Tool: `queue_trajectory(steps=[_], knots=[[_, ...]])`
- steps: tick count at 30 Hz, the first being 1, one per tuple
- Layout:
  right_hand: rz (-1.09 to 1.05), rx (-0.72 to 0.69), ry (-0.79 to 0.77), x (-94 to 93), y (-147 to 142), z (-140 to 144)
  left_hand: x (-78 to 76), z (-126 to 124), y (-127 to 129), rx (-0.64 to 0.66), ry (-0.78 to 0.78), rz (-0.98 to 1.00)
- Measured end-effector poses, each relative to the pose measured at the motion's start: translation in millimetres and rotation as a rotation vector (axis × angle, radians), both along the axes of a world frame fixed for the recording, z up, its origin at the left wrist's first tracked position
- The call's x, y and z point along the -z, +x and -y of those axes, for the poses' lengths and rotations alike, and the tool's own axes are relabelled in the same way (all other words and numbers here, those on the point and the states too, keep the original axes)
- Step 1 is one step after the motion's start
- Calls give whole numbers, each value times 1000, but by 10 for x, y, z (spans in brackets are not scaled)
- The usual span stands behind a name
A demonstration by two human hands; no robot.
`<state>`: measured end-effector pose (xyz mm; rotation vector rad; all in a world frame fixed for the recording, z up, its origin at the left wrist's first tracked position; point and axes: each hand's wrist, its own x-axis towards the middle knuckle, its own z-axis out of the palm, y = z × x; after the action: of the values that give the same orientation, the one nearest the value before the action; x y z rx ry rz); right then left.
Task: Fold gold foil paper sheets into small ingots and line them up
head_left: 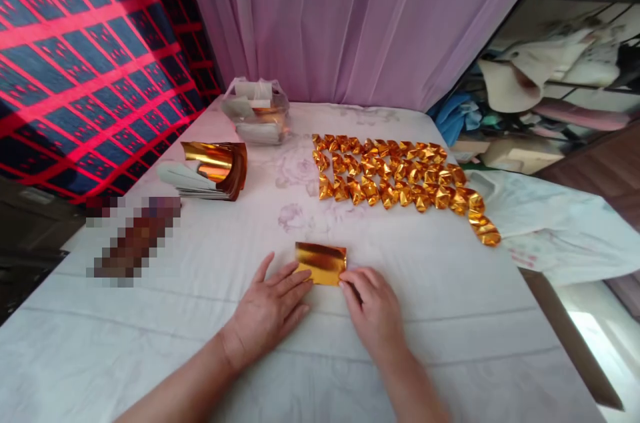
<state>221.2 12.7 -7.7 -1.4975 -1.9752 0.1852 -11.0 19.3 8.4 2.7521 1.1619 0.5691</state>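
A small rectangular sheet of gold foil paper (321,261) lies on the white floral cloth in front of me. My left hand (267,306) rests flat with its fingers spread, the fingertips touching the sheet's lower left corner. With thumb and index finger, my right hand (373,303) pinches the sheet's lower right corner. Beyond the hands to the right, several folded gold foil pieces (385,173) stand in rows, and the nearest row trails off toward the table's right edge.
A curved stack of gold foil sheets (220,169) lies at the left. Behind it sits a clear plastic bag of paper packs (257,113). A pale plastic bag (560,223) hangs by the right edge. A purple curtain (325,23) closes the back; cluttered shelves (560,76) stand right.
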Motion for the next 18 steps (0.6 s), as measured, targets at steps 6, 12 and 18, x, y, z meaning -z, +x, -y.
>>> queue_trajectory(steps=[6, 12, 18], knots=[[-8, -4, -35, 6, 34, 34, 13, -86, -26, -68, 49, 112], [60, -34, -71, -53, 42, 13, -17, -204, -54, -91, 42, 67], [92, -64, -178, -151, 82, -53, -144, -295, -26, -30, 64, -44]])
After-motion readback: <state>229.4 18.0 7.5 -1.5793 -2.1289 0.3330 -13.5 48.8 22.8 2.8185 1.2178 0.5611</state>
